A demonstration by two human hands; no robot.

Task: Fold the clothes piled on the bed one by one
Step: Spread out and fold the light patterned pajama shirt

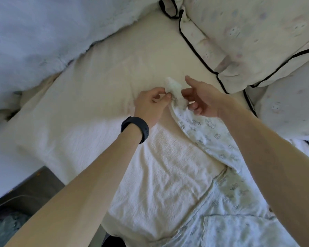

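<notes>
Garment (pixel 212 134) pinched by left hand (pixel 150 102), right hand (pixel 202 98) beside

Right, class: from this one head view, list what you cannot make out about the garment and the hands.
1. The patterned garment: head view; the bottom edge and the right forearm cut it off, so its type is unclear.
2. The right hand: head view; the white cuff overlaps its fingertips, so grip is uncertain.
3. The dark object, bottom left: cropped by the frame edge, dim.

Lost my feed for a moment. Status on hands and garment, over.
Left hand pinches the printed garment at its end. Right hand open beside it. It trails over the white sheet, nothing on top.
</notes>
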